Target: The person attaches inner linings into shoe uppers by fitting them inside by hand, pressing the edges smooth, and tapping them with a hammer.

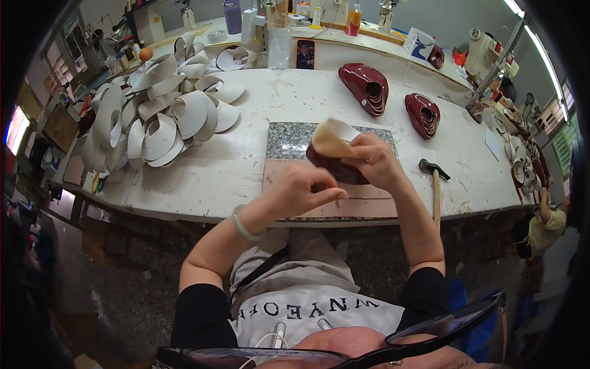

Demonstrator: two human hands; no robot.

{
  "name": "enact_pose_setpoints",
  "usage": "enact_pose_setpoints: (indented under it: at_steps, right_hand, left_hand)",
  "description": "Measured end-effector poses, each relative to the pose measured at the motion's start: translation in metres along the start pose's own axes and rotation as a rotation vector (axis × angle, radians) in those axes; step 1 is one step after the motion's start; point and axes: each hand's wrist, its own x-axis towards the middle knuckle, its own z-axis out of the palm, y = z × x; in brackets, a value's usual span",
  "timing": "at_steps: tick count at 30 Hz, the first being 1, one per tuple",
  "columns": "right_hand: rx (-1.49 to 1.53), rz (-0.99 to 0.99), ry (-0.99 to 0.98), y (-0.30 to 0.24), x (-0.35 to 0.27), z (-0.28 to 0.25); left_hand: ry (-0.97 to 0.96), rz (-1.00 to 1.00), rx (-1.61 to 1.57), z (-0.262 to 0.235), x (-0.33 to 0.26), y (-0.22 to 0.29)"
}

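The right grip [375, 158] pinches a tan-and-red upper [330, 142], seemingly to steady it above the stone slab [287, 139]; the left grip [305, 187] curls nearer (whether it holds anything, one cannot tell). Right on the worktop [230, 161] lies a hammer [436, 171], perhaps for reach. Far right sit nested red uppers [361, 85]; left, heaped pale pieces [161, 135].

The held piece [330, 140] looks leathery, matt tan outside its dark red part. Far right, stacked dark red pieces [364, 86] shine glossy and smooth. White pieces [163, 135] at left look matt. The speckled slab [289, 138] resembles polished stone; the hammer's head [432, 168] looks metal, its handle [436, 200] wooden.
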Motion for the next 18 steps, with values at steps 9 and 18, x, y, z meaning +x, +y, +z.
enact_pose_setpoints:
  at_steps: [9,18]
  right_hand:
    - [-0.597,-0.607,-0.116,0.012,-0.019,0.01]
    - [-0.17,0.201,-0.325,0.025,-0.041,0.047]
  left_hand:
    - [0.254,0.608,1.188,-0.035,0.033,-0.018]
    - [0.057,0.129,0.811,-0.018,0.044,-0.042]
